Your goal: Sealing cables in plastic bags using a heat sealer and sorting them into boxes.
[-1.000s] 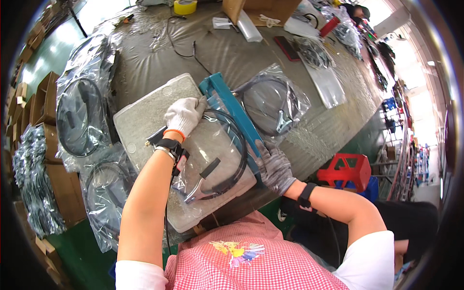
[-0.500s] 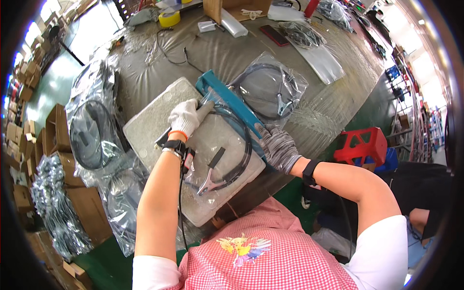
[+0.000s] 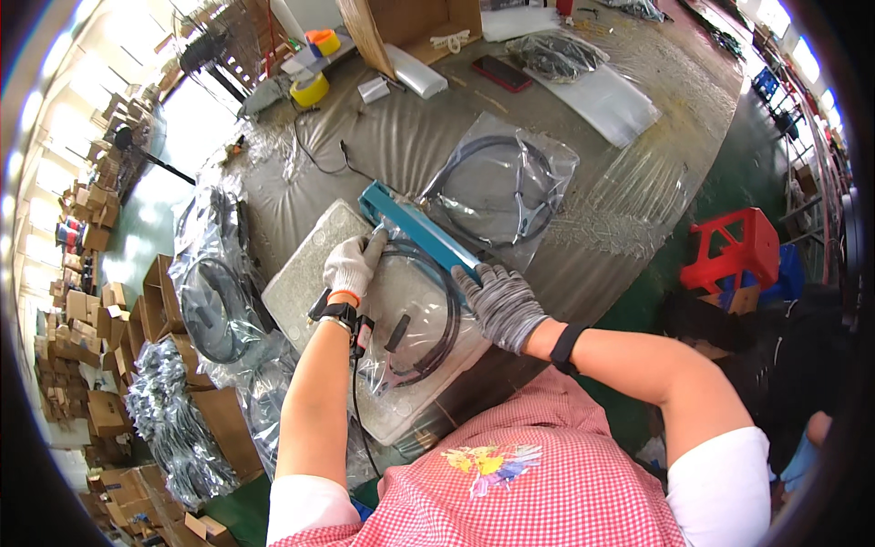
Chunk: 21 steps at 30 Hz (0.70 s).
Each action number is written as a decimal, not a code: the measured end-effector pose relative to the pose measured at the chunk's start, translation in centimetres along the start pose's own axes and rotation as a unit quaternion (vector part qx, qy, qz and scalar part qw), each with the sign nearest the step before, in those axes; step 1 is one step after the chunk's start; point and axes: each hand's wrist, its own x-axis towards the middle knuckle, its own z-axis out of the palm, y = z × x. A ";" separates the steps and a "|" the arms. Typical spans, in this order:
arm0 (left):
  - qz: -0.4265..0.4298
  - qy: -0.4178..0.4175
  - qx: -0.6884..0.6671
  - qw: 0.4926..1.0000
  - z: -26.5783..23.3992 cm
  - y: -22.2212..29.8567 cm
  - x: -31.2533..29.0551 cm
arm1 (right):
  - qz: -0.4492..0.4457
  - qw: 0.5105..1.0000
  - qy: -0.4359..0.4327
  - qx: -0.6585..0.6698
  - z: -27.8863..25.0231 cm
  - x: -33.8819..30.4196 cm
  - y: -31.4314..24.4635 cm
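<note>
A teal bar-shaped hand heat sealer point(image 3: 419, 230) lies slantwise over the far side of a pale foam block point(image 3: 305, 273). My right hand point(image 3: 503, 308), in a grey striped glove, is closed over the sealer's near right end. My left hand point(image 3: 354, 263), in a white glove, pinches the edge of a clear plastic bag point(image 3: 415, 308) close beside the sealer. Inside this bag, on the block, lies a coiled black cable point(image 3: 453, 319) with a dark-handled clamp. The bag's far edge is hidden at the sealer.
Another bagged cable point(image 3: 547, 169) lies beyond the sealer. Bagged cables point(image 3: 214, 305) are heaped at the left. Farther back are yellow tape point(image 3: 310, 88), a phone point(image 3: 501, 73), clear bags point(image 3: 606, 109) and a wooden box point(image 3: 437, 23). A red stool point(image 3: 734, 251) stands at right.
The whole view has shifted, and the table now appears turned and lower. Both hands stay at the sealer and bag. The clamp inside the bag shows less clearly now.
</note>
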 end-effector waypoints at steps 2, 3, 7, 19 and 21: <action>-0.024 -0.033 -0.015 0.999 -0.7 0.1 -0.2 | 0.011 0.999 0.030 0.011 0.3 0.3 -0.1; -0.033 -0.023 -0.015 0.999 -1.1 -0.2 -0.6 | -0.002 0.999 0.034 0.012 0.6 1.1 0.8; 0.078 -0.069 0.049 0.993 -4.2 2.1 -3.4 | 0.237 0.820 0.036 0.519 8.1 0.2 11.5; 0.036 0.206 -0.141 0.968 -13.5 -8.0 -22.3 | 0.160 0.967 0.183 -0.082 13.2 -13.5 13.8; -0.118 0.190 -0.222 0.949 -17.9 -10.6 -25.7 | 0.156 0.970 0.164 -0.088 13.5 -13.7 14.3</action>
